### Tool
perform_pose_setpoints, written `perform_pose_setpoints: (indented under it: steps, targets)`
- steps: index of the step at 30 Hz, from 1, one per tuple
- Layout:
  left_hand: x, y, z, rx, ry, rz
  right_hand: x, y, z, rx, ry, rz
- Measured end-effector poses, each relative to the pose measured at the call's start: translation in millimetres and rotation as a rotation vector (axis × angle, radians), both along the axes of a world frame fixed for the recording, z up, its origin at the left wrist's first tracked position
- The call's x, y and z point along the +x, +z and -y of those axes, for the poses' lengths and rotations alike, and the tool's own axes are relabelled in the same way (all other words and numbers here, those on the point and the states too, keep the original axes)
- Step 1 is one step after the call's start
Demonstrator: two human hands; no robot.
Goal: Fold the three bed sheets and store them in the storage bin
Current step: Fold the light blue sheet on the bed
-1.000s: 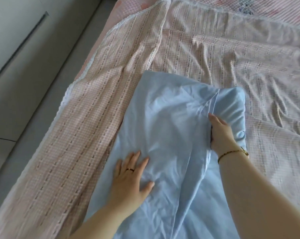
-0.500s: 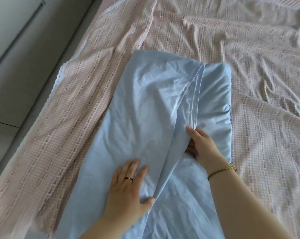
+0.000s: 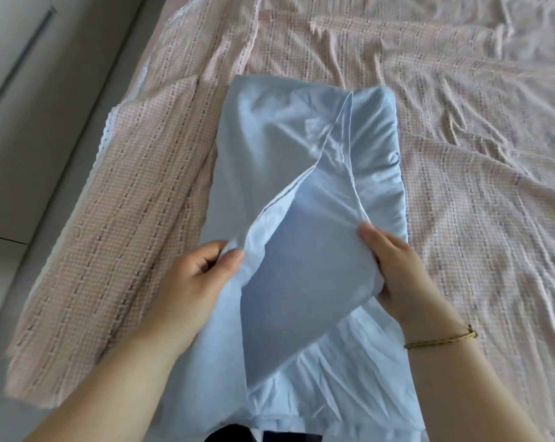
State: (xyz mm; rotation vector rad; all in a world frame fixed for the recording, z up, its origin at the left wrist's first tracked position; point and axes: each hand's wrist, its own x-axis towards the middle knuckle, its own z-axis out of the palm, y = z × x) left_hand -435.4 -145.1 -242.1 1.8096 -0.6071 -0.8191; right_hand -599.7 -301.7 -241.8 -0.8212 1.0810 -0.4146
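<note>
A light blue bed sheet point(image 3: 279, 148) lies partly folded in a long strip on top of a pink checked sheet point(image 3: 461, 129) spread over the bed. My left hand point(image 3: 193, 282) pinches the left edge of the blue sheet's top layer between thumb and fingers. My right hand point(image 3: 394, 269) grips the opposite edge, fingers curled under the cloth. Between the hands the layers are pulled apart, showing the inner fabric point(image 3: 301, 250). The storage bin is out of view.
The pink sheet's white lace edge point(image 3: 105, 138) hangs over the bed's left side. Grey floor point(image 3: 40, 154) runs along the left. A gold bracelet point(image 3: 442, 339) circles my right wrist. Dark clothing point(image 3: 263, 435) shows at the bottom edge.
My left hand lifted from lying flat on the blue sheet and now pinches an edge. My right hand slid nearer and grips the other edge, spreading the layers open.
</note>
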Motion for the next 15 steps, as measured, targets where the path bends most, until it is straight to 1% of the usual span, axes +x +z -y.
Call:
perform_pose_setpoints:
  steps: [1,3,4,6,7,10,11,12,15]
  targets:
    - [-6,2,4,-0.004,-0.026,-0.014,-9,-3,-3,0.021,-0.006,-0.059]
    - [-23,-3,15,0.026,-0.069,-0.052,-26,-11,-14,0.044,0.132,-0.193]
    - [-32,-10,21,0.041,-0.078,-0.072,-34,-18,-21,0.064,0.203,-0.201]
    - [-45,-26,32,0.076,-0.069,-0.096,-47,-28,-36,0.120,0.296,-0.130]
    - [-48,-34,36,0.099,-0.053,-0.109,-51,-33,-44,0.135,0.360,-0.131]
    - [-45,-45,41,0.143,-0.011,-0.132,-53,-35,-72,0.149,0.604,-0.228]
    - [-44,-46,40,0.144,-0.017,-0.136,-56,-34,-80,0.134,0.624,-0.255]
    - [-44,-46,38,0.128,-0.022,-0.132,-59,-35,-85,0.120,0.598,-0.278]
    - [-50,-41,34,0.101,-0.021,-0.114,-78,-27,-90,0.268,0.282,-0.254]
